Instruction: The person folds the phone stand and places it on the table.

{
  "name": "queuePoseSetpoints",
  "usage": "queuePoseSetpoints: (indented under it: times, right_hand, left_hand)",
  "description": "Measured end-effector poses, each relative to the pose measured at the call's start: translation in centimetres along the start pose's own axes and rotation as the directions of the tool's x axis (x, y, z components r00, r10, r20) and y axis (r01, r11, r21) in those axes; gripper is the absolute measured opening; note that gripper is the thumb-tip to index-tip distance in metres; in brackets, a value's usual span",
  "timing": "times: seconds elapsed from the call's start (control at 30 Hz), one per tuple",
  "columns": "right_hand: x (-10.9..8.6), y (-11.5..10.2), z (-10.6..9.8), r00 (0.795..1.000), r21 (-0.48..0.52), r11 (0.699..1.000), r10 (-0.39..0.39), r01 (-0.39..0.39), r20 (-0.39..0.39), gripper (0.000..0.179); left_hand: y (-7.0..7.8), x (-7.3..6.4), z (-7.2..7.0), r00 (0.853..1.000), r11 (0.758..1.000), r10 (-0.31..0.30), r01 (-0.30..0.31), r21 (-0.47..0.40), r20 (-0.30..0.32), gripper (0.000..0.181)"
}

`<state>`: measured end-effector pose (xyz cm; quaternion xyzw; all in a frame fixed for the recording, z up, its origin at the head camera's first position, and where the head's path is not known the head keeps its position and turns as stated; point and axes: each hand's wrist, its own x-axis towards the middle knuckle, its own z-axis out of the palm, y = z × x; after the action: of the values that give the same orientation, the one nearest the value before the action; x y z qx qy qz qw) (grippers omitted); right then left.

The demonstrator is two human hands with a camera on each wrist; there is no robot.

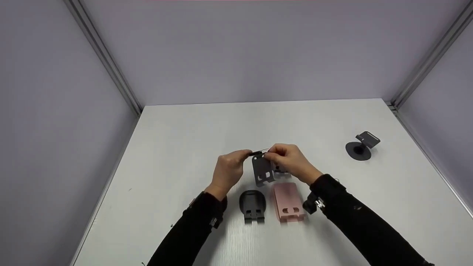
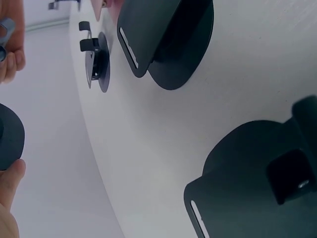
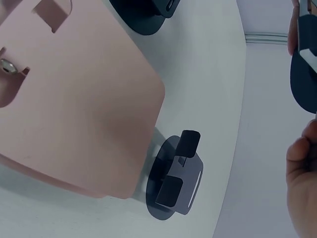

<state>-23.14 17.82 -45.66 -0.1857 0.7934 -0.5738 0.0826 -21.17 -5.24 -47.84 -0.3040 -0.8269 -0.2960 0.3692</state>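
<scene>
Both hands are raised over the middle of the table, close together. My left hand pinches the edge of a dark phone stand, seen nearly edge-on. At its other end my right hand pinches with thumb and fingers. The left wrist view shows the stand's dark rounded plate at the left thumb, and a metal piece by the right fingers. In the right wrist view its rounded plate and dark bracket are partly cut off by the frame.
Just beneath the hands stands a grey phone stand. Nearer are a black phone stand and a pink one, side by side. Another dark phone stand with a round base is at the far right. Walls enclose the white table.
</scene>
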Motion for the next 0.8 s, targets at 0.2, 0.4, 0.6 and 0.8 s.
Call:
queuePoseSetpoints:
  times: [0.2,0.4,0.6,0.8]
  right_hand:
    - [0.1,0.0,0.1,1.0,0.014,1.0,-0.005,0.004,0.026,0.022]
    - [-0.4,0.4,-0.1,0.997,0.022,1.0,0.008,-0.01,0.08,0.023]
    - [-1.0,0.9,-0.4,0.988,-0.029,0.999,0.027,-0.023,0.152,0.02]
    - [-1.1,1.3,-0.3,0.986,-0.075,0.997,0.046,-0.035,0.162,0.017]
  left_hand:
    - [-0.3,0.0,-0.2,1.0,1.0,-0.01,0.01,0.006,0.021,0.008]
    - [-0.7,0.0,-0.5,1.0,1.0,-0.026,0.026,0.0,-0.008,0.009]
    - [-1.4,-0.1,-0.5,0.998,0.999,-0.041,0.041,0.005,-0.047,0.007]
    - [-1.4,0.0,-0.6,0.997,0.999,-0.054,0.054,-0.01,-0.057,0.008]
